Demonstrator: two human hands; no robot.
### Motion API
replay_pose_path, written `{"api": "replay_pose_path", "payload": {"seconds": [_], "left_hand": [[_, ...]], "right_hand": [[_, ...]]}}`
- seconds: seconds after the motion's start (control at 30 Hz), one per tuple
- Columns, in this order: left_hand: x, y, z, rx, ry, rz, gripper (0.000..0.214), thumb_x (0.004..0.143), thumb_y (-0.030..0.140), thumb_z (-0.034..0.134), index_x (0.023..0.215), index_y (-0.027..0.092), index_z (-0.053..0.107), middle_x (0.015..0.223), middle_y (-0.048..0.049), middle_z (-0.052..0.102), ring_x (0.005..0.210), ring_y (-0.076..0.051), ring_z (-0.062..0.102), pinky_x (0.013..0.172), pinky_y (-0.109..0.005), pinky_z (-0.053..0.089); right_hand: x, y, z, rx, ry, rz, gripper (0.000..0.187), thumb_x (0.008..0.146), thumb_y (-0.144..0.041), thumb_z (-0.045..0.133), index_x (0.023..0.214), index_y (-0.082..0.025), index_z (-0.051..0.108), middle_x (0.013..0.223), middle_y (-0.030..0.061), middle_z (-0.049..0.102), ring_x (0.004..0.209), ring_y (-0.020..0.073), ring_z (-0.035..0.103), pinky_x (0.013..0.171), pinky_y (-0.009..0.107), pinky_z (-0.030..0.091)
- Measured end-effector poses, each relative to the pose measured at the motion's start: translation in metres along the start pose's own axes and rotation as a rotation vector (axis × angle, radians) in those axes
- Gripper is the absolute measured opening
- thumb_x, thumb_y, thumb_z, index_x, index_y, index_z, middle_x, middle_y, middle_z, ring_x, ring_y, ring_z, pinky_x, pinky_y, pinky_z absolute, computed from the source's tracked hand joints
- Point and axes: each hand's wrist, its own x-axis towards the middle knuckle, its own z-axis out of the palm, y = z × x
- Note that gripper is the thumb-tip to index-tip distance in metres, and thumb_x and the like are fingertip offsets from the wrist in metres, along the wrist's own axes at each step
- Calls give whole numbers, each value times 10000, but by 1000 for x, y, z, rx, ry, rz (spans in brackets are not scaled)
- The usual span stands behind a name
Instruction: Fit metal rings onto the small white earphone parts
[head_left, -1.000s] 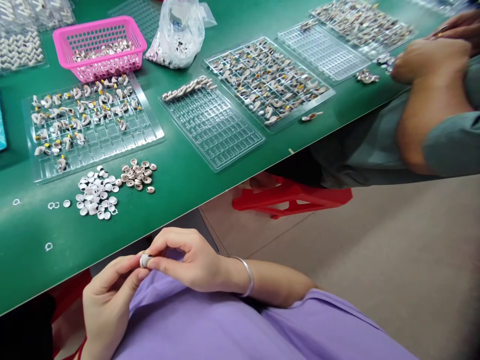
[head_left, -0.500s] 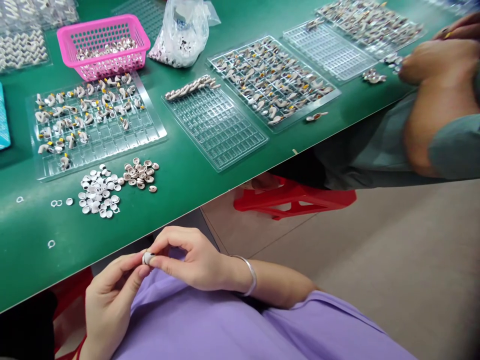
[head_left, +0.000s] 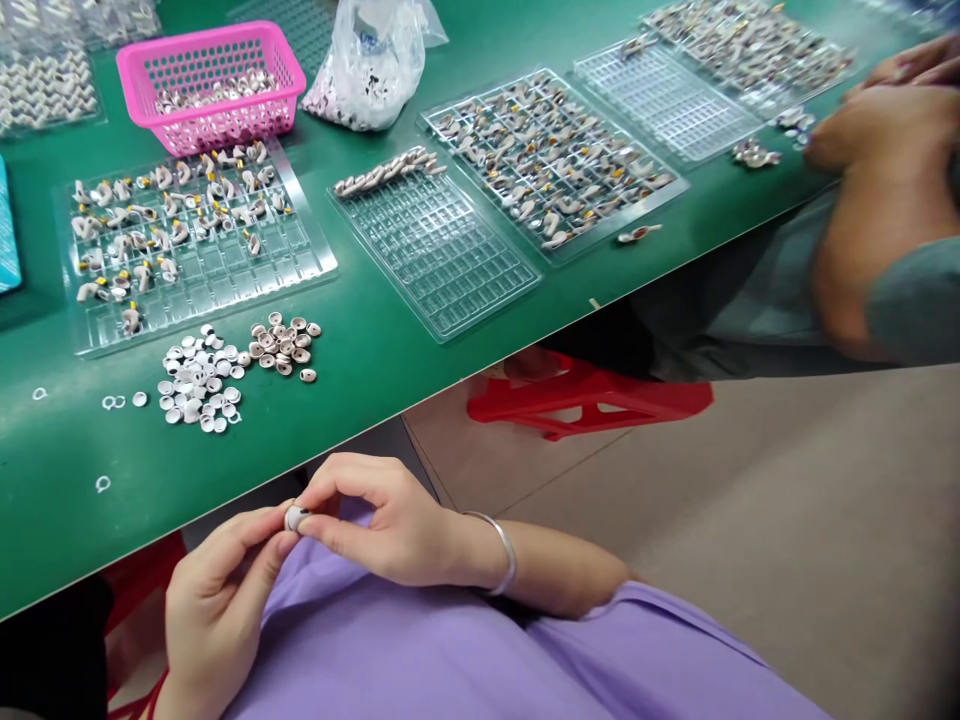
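Note:
Over my lap, just off the table's front edge, my left hand [head_left: 225, 590] and my right hand [head_left: 382, 515] meet fingertip to fingertip. Both pinch one small whitish rounded part [head_left: 295, 517] with a dark spot on its right side; fingers cover much of it. On the green table beyond lie a pile of small white round caps [head_left: 199, 380] and, beside it, a pile of beige cup-shaped pieces [head_left: 283, 343]. Behind them a clear compartment tray [head_left: 300, 255] holds several curved beige parts with yellow bits.
A pink basket [head_left: 210, 130] of small parts and a plastic bag [head_left: 367, 75] stand at the back. More clear trays [head_left: 450, 260] run rightward. A co-worker's arm [head_left: 877, 200] rests at the right, above a red stool [head_left: 592, 395]. Loose white rings [head_left: 103, 484] lie at left.
Both hands keep their pinch on the whitish part, with barely any shift. The co-worker's hands at the right edge have moved slightly.

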Motion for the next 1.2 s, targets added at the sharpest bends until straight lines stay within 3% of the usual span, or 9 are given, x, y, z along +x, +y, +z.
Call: {"api": "replay_pose_path", "payload": {"seconds": [0.13, 0.27, 0.43, 0.53, 0.63, 0.73, 0.9, 1.2], "left_hand": [[1, 1, 1, 30, 12, 67, 178, 852, 195, 729, 990, 284, 795, 946, -8, 814, 794, -175, 770, 727, -222, 618], [2, 3, 3, -18, 10, 37, 194, 848, 192, 735, 991, 307, 796, 957, 7, 814, 810, -164, 769, 743, -213, 616], [6, -1, 3, -206, -10, -204, 134, 788, 337, 805, 890, 253, 827, 863, -51, 813, 735, -203, 760, 688, -259, 634], [10, -2, 5, -469, -48, -392, 178, 723, 379, 861, 837, 246, 832, 767, -54, 803, 638, -175, 740, 626, -227, 626], [13, -1, 9, -617, -25, -465, 219, 666, 354, 906, 860, 284, 831, 762, -37, 808, 630, -157, 750, 628, -189, 620], [11, -4, 9, -572, -15, -438, 240, 687, 336, 896, 915, 305, 826, 829, -36, 819, 691, -161, 770, 679, -180, 622], [3, -11, 4, -348, -27, -262, 247, 746, 293, 857, 983, 342, 811, 953, -1, 820, 839, -145, 774, 757, -132, 596], [2, -1, 4, -192, -3, -23, 273, 823, 236, 786, 1056, 379, 785, 1011, 44, 807, 860, -125, 768, 770, -136, 606]], "right_hand": [[0, 1, 1, -6, 38, -53, 85, 914, -225, 666, 883, -147, 680, 808, 55, 720, 712, 125, 655, 673, 242, 574], [1, 1, 0, 10, 57, -61, 61, 903, -207, 679, 886, -150, 691, 809, 51, 727, 719, 126, 662, 667, 234, 570], [3, 0, -3, 65, 22, -64, 60, 899, -176, 688, 889, -123, 713, 819, 72, 755, 736, 134, 674, 696, 246, 568], [3, 0, -5, 120, -19, -3, 71, 896, -179, 692, 904, -114, 719, 826, 79, 762, 746, 142, 687, 708, 257, 572], [4, 2, -5, 150, -20, 46, 76, 887, -190, 701, 891, -116, 718, 820, 69, 752, 743, 140, 687, 705, 255, 569], [3, 4, -4, 192, -9, 87, 68, 869, -191, 719, 877, -123, 720, 819, 55, 744, 733, 129, 685, 682, 233, 559], [2, 6, -2, 201, 8, 108, 85, 853, -206, 749, 864, -124, 729, 824, 51, 745, 734, 123, 685, 674, 223, 552], [-1, 10, 1, 52, 82, -222, 58, 922, -181, 682, 921, -125, 697, 850, 65, 739, 786, 124, 688, 743, 231, 598]]}}
